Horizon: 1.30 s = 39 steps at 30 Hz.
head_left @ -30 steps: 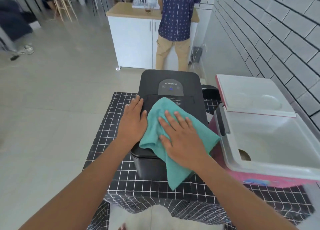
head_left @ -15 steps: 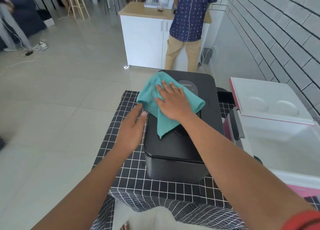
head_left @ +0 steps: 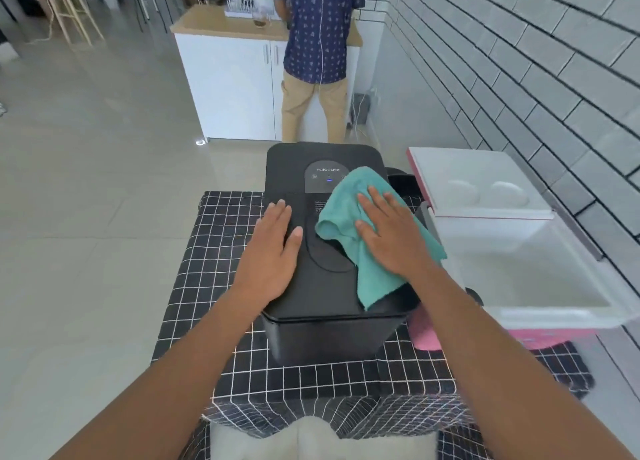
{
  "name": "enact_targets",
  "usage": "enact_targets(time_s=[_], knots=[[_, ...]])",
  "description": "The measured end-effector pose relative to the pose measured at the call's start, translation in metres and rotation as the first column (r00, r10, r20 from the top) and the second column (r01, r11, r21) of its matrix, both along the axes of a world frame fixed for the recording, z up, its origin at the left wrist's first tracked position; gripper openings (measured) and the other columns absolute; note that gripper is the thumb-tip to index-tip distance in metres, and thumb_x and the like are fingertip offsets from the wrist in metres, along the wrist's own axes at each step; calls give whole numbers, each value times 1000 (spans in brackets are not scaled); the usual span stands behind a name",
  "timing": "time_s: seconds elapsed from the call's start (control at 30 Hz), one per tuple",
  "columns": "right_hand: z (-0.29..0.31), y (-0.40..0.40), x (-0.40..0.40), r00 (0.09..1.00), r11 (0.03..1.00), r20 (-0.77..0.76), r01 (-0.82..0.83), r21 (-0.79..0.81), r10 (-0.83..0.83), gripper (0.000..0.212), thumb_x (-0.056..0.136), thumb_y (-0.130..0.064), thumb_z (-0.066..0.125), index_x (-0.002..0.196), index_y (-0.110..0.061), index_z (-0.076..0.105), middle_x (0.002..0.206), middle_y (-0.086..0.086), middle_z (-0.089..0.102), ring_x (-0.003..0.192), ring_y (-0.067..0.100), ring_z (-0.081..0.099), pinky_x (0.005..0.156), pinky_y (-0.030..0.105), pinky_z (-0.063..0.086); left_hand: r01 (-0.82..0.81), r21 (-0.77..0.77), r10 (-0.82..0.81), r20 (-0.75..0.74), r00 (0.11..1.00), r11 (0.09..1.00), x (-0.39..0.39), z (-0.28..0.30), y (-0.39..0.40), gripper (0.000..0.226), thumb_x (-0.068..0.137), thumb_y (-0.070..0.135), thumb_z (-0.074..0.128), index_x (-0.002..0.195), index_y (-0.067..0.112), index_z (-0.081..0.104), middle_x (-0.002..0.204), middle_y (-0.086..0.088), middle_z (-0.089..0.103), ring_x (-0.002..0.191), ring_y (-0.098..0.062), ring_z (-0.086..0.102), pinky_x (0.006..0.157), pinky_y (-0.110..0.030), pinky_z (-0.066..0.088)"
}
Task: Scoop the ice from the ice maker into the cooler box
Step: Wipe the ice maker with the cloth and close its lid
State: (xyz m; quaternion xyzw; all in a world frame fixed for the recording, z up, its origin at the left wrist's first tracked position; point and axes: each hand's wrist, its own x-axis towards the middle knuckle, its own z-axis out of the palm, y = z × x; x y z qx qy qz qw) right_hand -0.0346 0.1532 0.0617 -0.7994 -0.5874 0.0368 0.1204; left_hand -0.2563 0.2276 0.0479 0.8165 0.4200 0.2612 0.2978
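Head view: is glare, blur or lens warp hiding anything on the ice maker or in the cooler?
Head view: soft even daylight; the ice maker lid is matte, panel light readable, label text too blurred to read. The cooler box interior is washed out white, so its contents cannot be judged. Wide-angle warp bends the wall tiles and checked tablecloth. Both hands are sharp: left hand, right hand on the teal cloth.

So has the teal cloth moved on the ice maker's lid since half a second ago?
Yes. The teal cloth has slid from the lid's far left, over the control panel, to its right side.
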Motion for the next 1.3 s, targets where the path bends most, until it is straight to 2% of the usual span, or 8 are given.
enact_targets(time_s=[0.13, 0.27, 0.53, 0.73, 0.83, 0.9, 1.03, 1.3], knots=[[5, 27, 8, 997, 997, 20, 80, 1, -80, 56, 101, -37, 29, 153, -19, 17, 161, 4, 6, 147, 23, 2, 119, 37, 0, 10, 66, -3, -102, 995, 998, 1, -1, 1, 54, 107, 30, 37, 157, 11, 26, 167, 2, 14, 154, -10, 5, 125, -33, 7], [-2, -9, -35, 989, 1000, 147, 10, 5, -11, 57, 98, -42, 26, 151, -22, 22, 160, 4, 16, 145, 28, 14, 118, 42, 13, 13, 74, -8, -62, 998, 997, 0, -3, 1, 51, 106, 15, 38, 156, 8, 29, 166, 0, 16, 154, -14, 7, 125, -30, 5], [-6, -17, -100, 977, 980, 85, -198, -5, 197, 58, 92, -39, 28, 149, -29, 28, 158, -9, 20, 146, 22, 12, 118, 44, 9, -2, -15, 4, 107, 994, 1000, -7, -10, 3, 53, 103, 4, 41, 154, 16, 35, 164, 4, 24, 150, -5, 10, 109, 0, 3], [8, 23, -77, 960, 960, -44, -280, -30, 278, 55, 96, -36, 30, 150, -34, 22, 159, -14, 12, 147, 14, 2, 119, 40, 0, -12, -4, 12, 144, 990, 1000, -9, -3, 0, 47, 105, 8, 37, 149, 21, 46, 159, 7, 37, 150, -12, 25, 124, -39, 19], [2, -7, -82, 969, 970, -41, -243, 12, 243, 55, 95, -38, 31, 149, -35, 23, 159, -13, 13, 147, 14, 3, 119, 39, 0, -72, -114, 94, 202, 975, 991, -11, 4, -6, 42, 107, 14, 38, 147, 18, 48, 158, 3, 38, 149, -10, 27, 124, -41, 17], [-5, -41, -86, 976, 976, -26, -215, 43, 216, 55, 93, -42, 30, 147, -36, 28, 158, -13, 16, 147, 15, 5, 119, 39, 3, -91, -102, 104, 132, 986, 991, -9, 3, -16, 42, 109, 26, 35, 148, 17, 46, 162, 2, 31, 151, -8, 19, 126, -34, 6], [-12, -85, -68, 987, 986, 11, -161, 34, 160, 57, 91, -52, 22, 147, -41, 24, 158, -17, 14, 147, 12, 5, 119, 39, 3, -15, 147, 51, -249, 967, 989, 0, -8, -36, 60, 107, 43, 20, 158, 12, 22, 168, -4, 5, 154, -14, -2, 124, -32, -5], [-4, -43, 13, 998, 998, 48, 43, -43, -41, 55, 97, -45, 25, 150, -35, 14, 161, -7, 6, 147, 22, 5, 115, 59, 6, -22, 243, 127, -426, 896, 970, 4, -10, -41, 69, 104, 52, 19, 160, 12, 11, 168, -8, -1, 155, -18, -6, 123, -32, -9]])
